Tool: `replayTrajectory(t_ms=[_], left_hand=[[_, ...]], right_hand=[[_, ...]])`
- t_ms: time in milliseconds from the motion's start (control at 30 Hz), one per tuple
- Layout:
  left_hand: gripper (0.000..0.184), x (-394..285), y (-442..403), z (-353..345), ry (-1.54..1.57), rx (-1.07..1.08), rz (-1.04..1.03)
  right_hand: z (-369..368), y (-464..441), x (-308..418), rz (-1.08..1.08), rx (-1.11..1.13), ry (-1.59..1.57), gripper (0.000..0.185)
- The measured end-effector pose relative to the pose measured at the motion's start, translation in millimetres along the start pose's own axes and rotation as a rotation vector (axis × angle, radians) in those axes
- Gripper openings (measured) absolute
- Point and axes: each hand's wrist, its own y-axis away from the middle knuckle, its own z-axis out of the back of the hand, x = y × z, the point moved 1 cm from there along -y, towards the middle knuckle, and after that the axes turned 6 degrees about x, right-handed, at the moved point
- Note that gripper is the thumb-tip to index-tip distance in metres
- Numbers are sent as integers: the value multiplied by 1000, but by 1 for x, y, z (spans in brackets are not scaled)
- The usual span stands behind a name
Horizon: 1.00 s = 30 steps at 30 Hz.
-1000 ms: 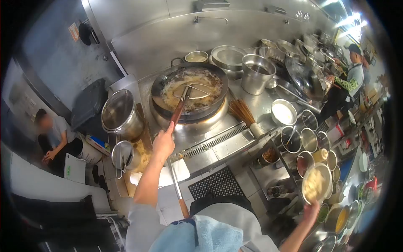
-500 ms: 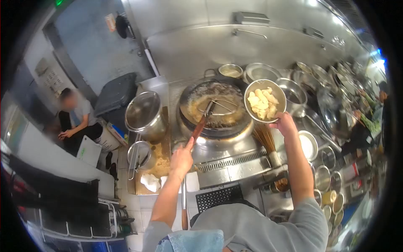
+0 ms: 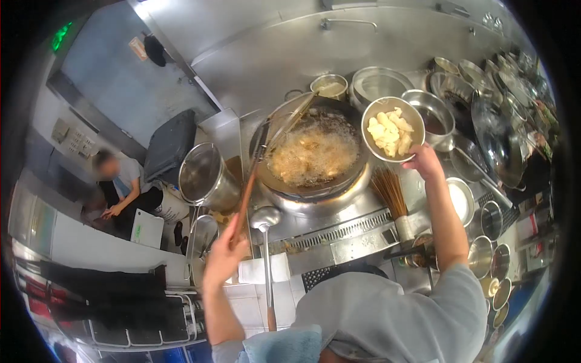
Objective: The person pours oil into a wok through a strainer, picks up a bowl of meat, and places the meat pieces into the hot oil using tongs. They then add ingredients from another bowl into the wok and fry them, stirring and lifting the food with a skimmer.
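My left hand (image 3: 227,257) is closed around the long wooden handle of a wire skimmer (image 3: 243,206). The skimmer's head is tilted up on edge over the left and far side of a wok (image 3: 302,189). Browned pieces (image 3: 311,145) fry in bubbling oil in the wok. With my right hand (image 3: 425,162) I grip the near rim of a metal bowl (image 3: 369,118), tipped toward me, just right of the wok. Pale, battered-looking chunks (image 3: 392,130) lie in the bowl. A ladle (image 3: 265,219) rests left of the stove front, its handle pointing at me.
A tall metal pot (image 3: 212,181) stands left of the wok. A bamboo brush (image 3: 390,196) is at the right front, with pans (image 3: 430,115) and several small bowls beyond. Behind is a steel wall with a faucet (image 3: 348,24). A seated person (image 3: 124,184) is far left.
The skimmer has been raised from the oil and tilted as my left hand moved left and down. The wok's bubbling contents now show. My right hand still holds the bowl by the wok.
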Motion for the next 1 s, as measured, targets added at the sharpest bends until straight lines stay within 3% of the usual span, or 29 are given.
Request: replayTrajectory(t_ms=[100,233,333,433,533,767,1000], left_hand=[[65,-33,27,40,277,181,290],[69,-33,31,57,647,386,378],[68,-21,20,55,679,452,421],[66,-12,5,49,631,534,343],[64,-8,-9,41,314,541,243],[65,15,-30,16,91,436,109],[67,24,-35,29,539,587,174]], right_hand=[[13,12,1,-32,-26,5,41],[16,26,-8,-14,-104,2,40],[5,39,-6,-26,-130,6,39],[-2,52,-6,-13,-115,20,38],[-14,66,-4,8,-114,56,38],[-54,85,-1,-42,-97,158,52],[-109,59,-13,97,-86,372,48]])
